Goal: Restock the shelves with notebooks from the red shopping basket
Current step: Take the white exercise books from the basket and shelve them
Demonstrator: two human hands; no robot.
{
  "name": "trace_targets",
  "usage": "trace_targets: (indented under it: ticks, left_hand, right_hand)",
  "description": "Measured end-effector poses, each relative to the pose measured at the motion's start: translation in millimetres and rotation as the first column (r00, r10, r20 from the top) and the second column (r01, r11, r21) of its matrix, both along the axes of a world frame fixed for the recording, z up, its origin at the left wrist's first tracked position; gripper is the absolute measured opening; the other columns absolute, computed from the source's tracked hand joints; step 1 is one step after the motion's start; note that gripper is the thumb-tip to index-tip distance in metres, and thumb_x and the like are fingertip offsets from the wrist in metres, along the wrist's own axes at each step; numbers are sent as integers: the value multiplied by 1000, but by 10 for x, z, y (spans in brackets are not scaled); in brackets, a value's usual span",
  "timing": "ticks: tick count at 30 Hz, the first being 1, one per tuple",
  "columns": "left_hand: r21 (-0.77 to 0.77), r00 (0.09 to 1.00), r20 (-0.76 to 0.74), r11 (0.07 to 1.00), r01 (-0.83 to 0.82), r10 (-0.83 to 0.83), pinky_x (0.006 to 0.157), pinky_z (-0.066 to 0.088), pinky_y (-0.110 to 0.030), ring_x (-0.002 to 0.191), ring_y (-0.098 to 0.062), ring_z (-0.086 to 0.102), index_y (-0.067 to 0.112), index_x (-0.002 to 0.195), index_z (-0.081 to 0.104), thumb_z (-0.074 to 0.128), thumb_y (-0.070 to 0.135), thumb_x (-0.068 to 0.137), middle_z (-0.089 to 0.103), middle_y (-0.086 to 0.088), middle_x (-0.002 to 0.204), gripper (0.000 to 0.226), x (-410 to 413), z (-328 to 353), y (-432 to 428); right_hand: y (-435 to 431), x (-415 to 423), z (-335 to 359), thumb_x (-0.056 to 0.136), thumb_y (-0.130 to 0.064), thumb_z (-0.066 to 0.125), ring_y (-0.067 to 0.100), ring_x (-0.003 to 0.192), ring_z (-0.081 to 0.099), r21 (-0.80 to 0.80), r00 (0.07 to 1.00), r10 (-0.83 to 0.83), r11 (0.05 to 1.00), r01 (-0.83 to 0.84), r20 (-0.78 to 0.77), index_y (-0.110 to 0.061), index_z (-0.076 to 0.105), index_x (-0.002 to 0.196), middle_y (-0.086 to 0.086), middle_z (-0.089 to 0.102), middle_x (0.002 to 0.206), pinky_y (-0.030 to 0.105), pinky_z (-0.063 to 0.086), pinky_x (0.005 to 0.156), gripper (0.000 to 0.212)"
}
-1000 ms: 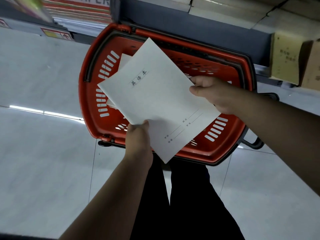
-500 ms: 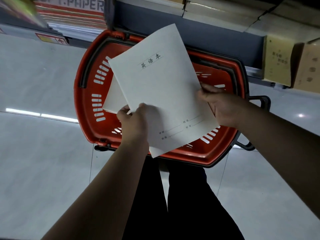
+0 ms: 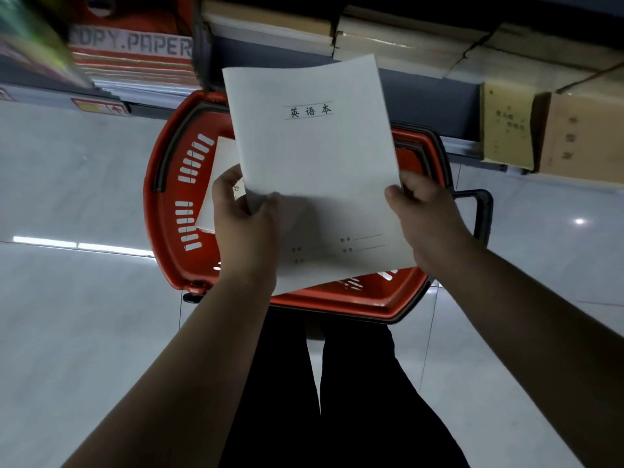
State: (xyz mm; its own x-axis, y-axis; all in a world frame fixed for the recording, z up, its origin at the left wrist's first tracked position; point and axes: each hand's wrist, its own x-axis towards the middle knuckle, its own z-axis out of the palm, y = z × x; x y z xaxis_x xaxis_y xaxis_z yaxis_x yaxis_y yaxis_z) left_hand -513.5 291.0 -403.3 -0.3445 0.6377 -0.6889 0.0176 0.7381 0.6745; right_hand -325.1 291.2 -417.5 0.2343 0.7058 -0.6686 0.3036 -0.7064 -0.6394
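Note:
A white notebook (image 3: pixel 314 170) with printed characters on its cover is held upright above the red shopping basket (image 3: pixel 162 211) on the floor. My left hand (image 3: pixel 243 221) grips its lower left edge, thumb on the cover. At the right edge my right hand (image 3: pixel 425 217) pinches it. Another white notebook (image 3: pixel 219 184) lies inside the basket, partly hidden behind the held one and my left hand.
Low shelves run along the top: a copy paper pack (image 3: pixel 131 49) at left, stacked paper (image 3: pixel 405 38) in the middle, brown boxes (image 3: pixel 547 136) at right. The basket's black handle (image 3: pixel 483 214) sticks out to the right. My dark trouser legs (image 3: pixel 337 383) stand just behind the basket on pale floor tiles.
The notebook was lifted out of the basket and turned from a slant to upright. My left hand slid from the bottom corner up along the left edge.

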Motion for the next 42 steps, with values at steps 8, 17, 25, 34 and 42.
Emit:
trace_targets:
  ticks: [8, 17, 25, 34, 42]
  left_hand:
    - [174, 977, -126, 966, 193, -173, 103, 48, -38, 124, -8, 53, 40, 146, 36, 54, 11, 98, 55, 16, 134, 59, -10, 325, 52]
    - [218, 956, -151, 935, 280, -251, 80, 44, -8, 108, 2, 57, 34, 149, 37, 52, 8, 98, 57, 39, 105, 59, -28, 738, 264]
    - [210, 946, -120, 923, 321, -302, 68, 40, 1, 108, 1, 52, 35, 148, 39, 47, 4, 98, 54, 26, 122, 59, 11, 1155, 313]
    - [287, 927, -140, 882, 375, -348, 80, 49, -17, 111, -11, 61, 52, 126, 49, 46, 3, 96, 65, 16, 122, 58, -16, 1680, 402]
    - [397, 922, -94, 835, 380, -375, 76, 45, -9, 110, -7, 62, 26, 142, 47, 38, -12, 86, 61, 7, 133, 69, -5, 2053, 459]
  right_hand:
    - [-94, 28, 392, 101, -13, 44, -1, 116, 54, 160, 992, 64, 984, -80, 105, -30, 44, 144, -15, 58, 131, 6, 40, 90, 46]
    - [-92, 24, 825, 99, -9, 47, -5, 117, 54, 286, 995, -51, 958, 24, 85, -28, 48, 142, -19, 58, 131, 6, 41, 93, 47]
    - [-161, 45, 1338, 98, -5, 48, -2, 110, 58, 248, 985, -172, 955, 160, 27, -25, 56, 136, -16, 63, 124, 20, 47, 99, 44]
    - [-191, -4, 1804, 96, -13, 55, 1, 110, 60, 316, 957, -290, 909, 273, 8, -33, 59, 133, -16, 67, 120, 32, 47, 104, 42]
    - [-214, -76, 2190, 94, -1, 55, 2, 108, 63, 410, 923, -370, 829, 380, -106, -32, 62, 124, -7, 69, 118, 19, 47, 98, 44]
